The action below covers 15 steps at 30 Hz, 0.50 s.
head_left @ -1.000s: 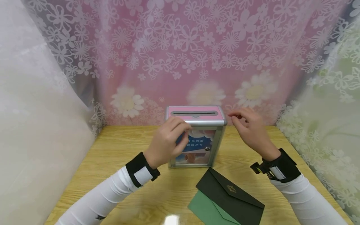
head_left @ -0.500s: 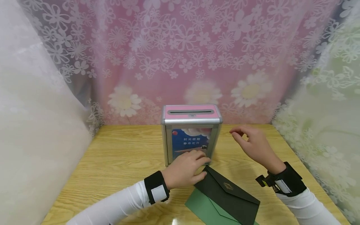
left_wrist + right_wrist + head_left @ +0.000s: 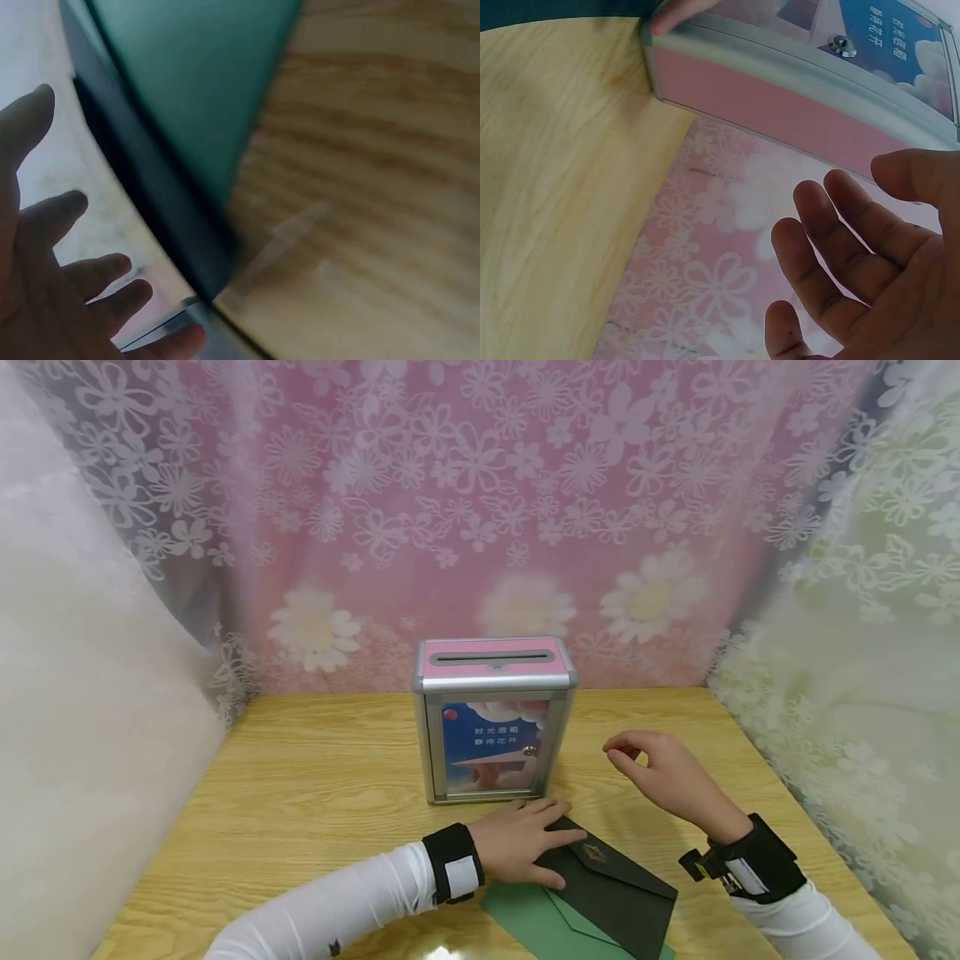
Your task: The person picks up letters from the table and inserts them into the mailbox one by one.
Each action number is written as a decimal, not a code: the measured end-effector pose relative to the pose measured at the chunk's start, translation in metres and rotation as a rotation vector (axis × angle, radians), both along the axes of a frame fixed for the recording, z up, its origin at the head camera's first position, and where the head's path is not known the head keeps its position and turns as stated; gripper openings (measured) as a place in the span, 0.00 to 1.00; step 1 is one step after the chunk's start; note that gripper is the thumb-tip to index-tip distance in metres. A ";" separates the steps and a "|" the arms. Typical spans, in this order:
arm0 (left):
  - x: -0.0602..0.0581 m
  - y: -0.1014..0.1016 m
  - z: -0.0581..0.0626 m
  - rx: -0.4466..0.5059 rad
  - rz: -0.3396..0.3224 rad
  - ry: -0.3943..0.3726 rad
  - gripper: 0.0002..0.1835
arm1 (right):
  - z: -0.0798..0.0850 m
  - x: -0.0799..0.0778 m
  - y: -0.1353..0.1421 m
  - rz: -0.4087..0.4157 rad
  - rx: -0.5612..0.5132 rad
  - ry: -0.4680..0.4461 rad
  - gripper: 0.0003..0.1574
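In the head view my left hand is over the upper left end of a black envelope, its fingers spread. The left wrist view shows these fingers apart, with nothing held; contact with the paper cannot be made out. A gold emblem marks the black envelope's flap. Partly beneath it lies a green envelope. My right hand hovers to the right of a pink and silver letter box, fingers loosely bent and holding nothing. The box stands upright, with a slot on top and a small lock in its front door.
The wooden table runs back to a pink flowered curtain. A pale curtain hangs along the left side and a greenish lace-patterned one along the right.
My left hand has come down from in front of the box to the black envelope, and its fingers have spread. My right hand has sunk lower, away from the box's top edge.
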<state>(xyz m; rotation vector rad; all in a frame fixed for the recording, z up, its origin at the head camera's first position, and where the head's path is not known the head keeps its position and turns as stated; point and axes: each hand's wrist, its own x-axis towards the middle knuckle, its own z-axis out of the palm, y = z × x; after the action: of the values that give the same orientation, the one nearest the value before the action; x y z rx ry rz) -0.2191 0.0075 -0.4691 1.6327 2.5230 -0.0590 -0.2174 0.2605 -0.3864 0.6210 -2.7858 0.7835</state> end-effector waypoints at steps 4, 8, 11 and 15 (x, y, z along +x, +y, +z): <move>-0.001 -0.002 -0.011 -0.044 -0.020 -0.003 0.38 | -0.004 0.001 0.002 -0.005 0.003 -0.007 0.11; -0.001 -0.002 -0.015 0.000 -0.018 -0.006 0.33 | -0.005 0.001 0.002 -0.014 0.001 -0.013 0.11; -0.002 -0.001 -0.014 0.037 -0.012 0.007 0.28 | -0.004 0.000 0.001 -0.017 0.001 -0.022 0.11; -0.004 0.000 -0.013 0.061 -0.006 0.027 0.25 | -0.004 -0.001 0.000 -0.010 0.001 -0.019 0.10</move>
<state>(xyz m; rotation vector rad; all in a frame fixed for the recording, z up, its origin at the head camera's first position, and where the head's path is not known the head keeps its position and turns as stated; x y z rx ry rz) -0.2230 0.0071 -0.4824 1.6724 2.5645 -0.0041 -0.2182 0.2604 -0.3907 0.6031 -2.8045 0.7900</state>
